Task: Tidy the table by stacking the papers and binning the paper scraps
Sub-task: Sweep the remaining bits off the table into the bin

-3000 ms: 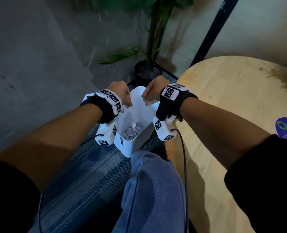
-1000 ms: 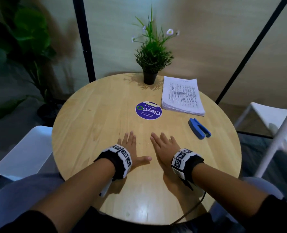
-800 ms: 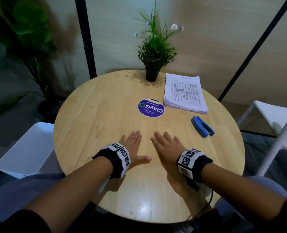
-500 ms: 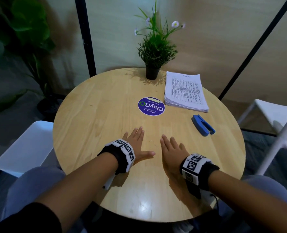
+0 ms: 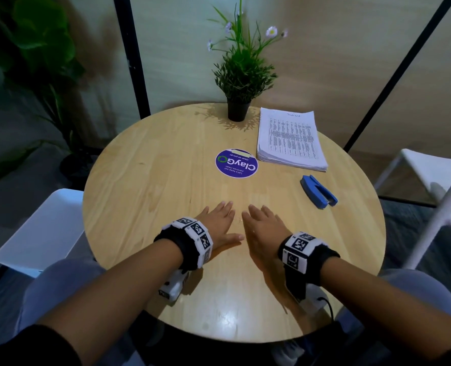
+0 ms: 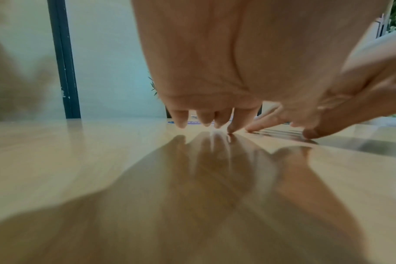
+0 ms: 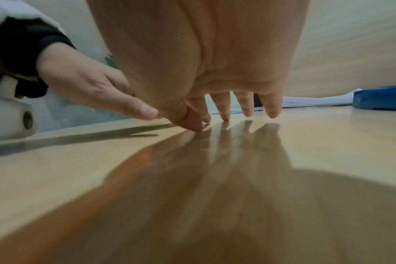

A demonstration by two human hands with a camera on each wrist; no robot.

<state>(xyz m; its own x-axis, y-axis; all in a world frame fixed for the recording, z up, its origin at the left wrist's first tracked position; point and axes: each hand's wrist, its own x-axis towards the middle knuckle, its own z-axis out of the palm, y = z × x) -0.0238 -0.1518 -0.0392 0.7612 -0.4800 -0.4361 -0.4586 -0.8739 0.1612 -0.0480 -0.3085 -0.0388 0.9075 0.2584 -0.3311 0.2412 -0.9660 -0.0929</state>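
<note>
At the far left of the head view we see a white bin (image 5: 38,233) on the floor beside the bench (image 5: 145,180), its inside hidden from this angle. A large leafy plant (image 5: 34,56) stands behind it in the dim corner.

On the round wooden bench our left hand (image 5: 216,225) lies palm down near the front middle, fingers straight and spread, the thumb out to the side, holding nothing. From the left wrist view the fingertips (image 6: 181,121) touch or hover just over the wood; we cannot tell which for all of them. A band with black and white markers (image 5: 192,239) wraps that wrist.

Just beside it our right hand (image 5: 264,228) rests the same way, flat and released, fingers extended and gripping nothing. In the right wrist view its fingertips (image 7: 270,110) reach down to the surface, and the left hand shows at the left edge of that picture. The two hands are close but apart.

Beyond the hands, near the bench's centre, sits a round purple sticker (image 5: 236,163). Behind that, at the far edge, a small potted plant (image 5: 241,77) stands upright in a black pot.

To the right of the pot the stack of papers (image 5: 290,140) lies flat, printed side up, edges roughly squared. Nearer us and to the right of the stack, a blue stapler-like tool (image 5: 318,191) lies on the wood, apart from the papers. A white chair (image 5: 430,175) stands off the bench's right side.
</note>
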